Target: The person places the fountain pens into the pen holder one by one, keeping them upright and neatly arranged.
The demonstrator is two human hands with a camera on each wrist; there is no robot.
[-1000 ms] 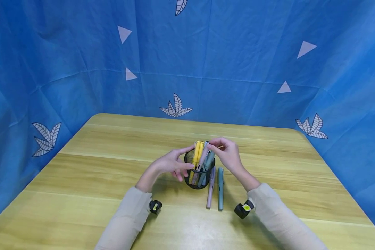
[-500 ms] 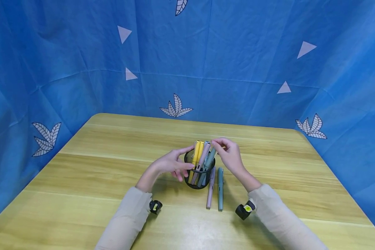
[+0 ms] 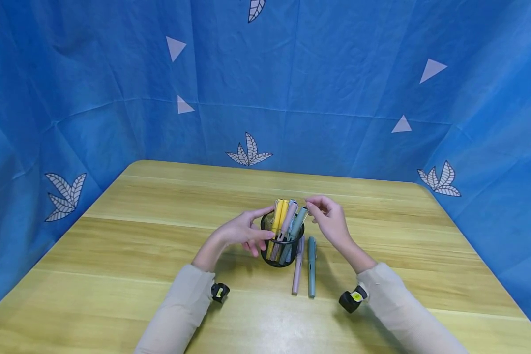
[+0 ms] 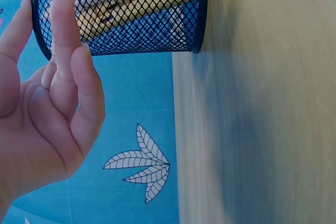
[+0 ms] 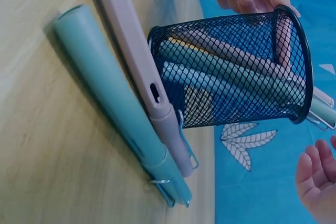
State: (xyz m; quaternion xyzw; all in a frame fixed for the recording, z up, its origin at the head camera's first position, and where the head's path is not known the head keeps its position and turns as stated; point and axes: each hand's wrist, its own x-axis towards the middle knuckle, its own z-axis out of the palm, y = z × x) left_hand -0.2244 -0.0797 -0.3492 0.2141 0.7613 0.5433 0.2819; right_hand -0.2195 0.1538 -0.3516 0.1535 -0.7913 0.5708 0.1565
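Note:
A black mesh pen holder (image 3: 280, 264) stands upright on the table, with yellow pens (image 3: 280, 216), a light purple pen (image 3: 286, 222) and a green pen (image 3: 298, 223) leaning in it. My left hand (image 3: 240, 231) holds the holder from the left, thumb and forefinger spread around its rim. In the left wrist view, fingers touch the mesh (image 4: 136, 24). Just right of the green pen's top, my right hand (image 3: 331, 220) hovers with loosely bent fingers; the right wrist view shows it apart from the pens. Another purple pen (image 5: 131, 45) and green pen (image 5: 110, 87) lie before the holder.
The wooden table (image 3: 159, 275) extends on all sides of the holder. Behind it hangs a blue cloth (image 3: 318, 88) with leaf and triangle prints. A black wrist camera (image 3: 353, 298) sits at the right sleeve, another camera (image 3: 220, 293) at the left.
My right hand has moved rightward from the purple pen's top, past the green pen's top, and is now clear of both. The left hand and the holder have stayed in place.

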